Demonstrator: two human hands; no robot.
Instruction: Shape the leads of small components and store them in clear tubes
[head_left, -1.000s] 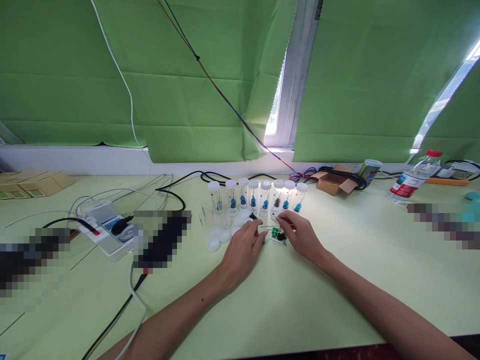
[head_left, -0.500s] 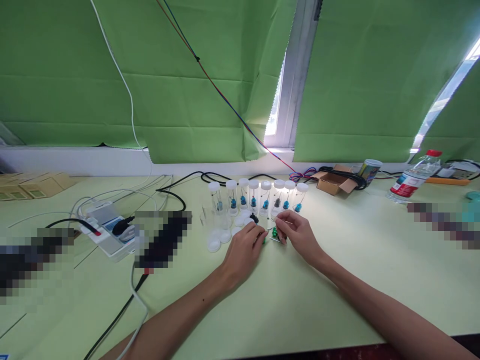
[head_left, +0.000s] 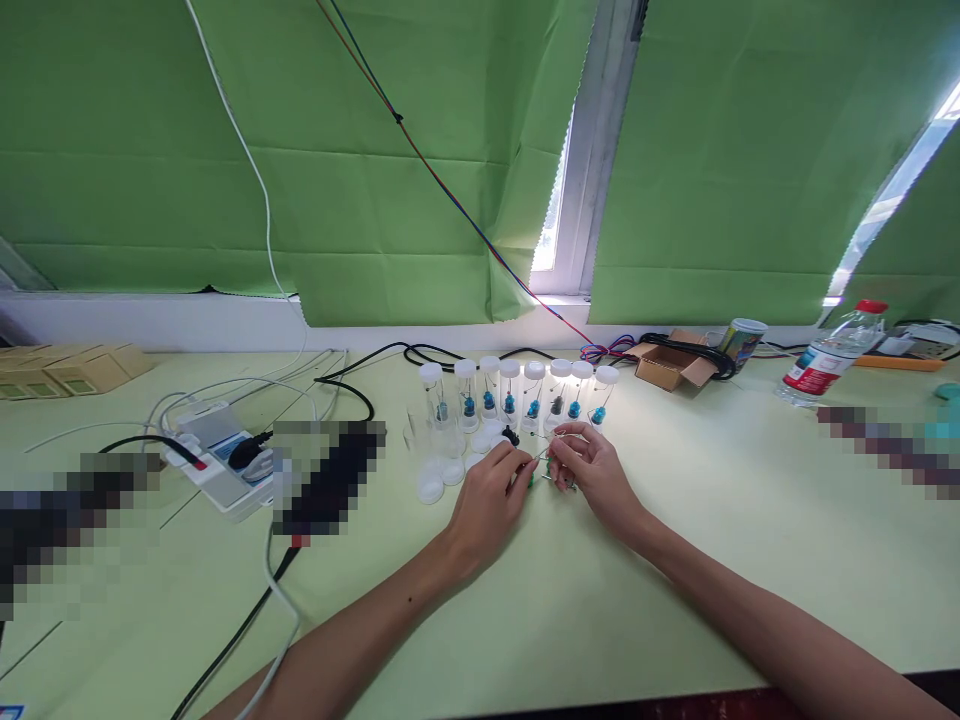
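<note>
My left hand (head_left: 487, 500) rests on the table, its thumb and forefinger pinching a thin metal needle (head_left: 541, 456). Close against it, my right hand (head_left: 596, 480) is closed, fingertips on a small needle piece whose green hub (head_left: 550, 468) shows partly between the fingers. Another bit of green peeks out beside my left fingertips. Just beyond the hands stands a row of clear capped tubes (head_left: 533, 392), most holding a blue-hubbed needle and one a grey one. A small black piece (head_left: 511, 436) lies in front of the row.
Open clear tubes (head_left: 415, 432) and loose white caps (head_left: 430, 488) are left of my hands. A power strip (head_left: 225, 470) with cables lies further left. At the back right are a cardboard box (head_left: 667, 368), a can (head_left: 742, 343) and a water bottle (head_left: 832, 355).
My right fingers have shifted slightly and now cover more of the green hub. My left hand keeps nearly the same place and pinch.
</note>
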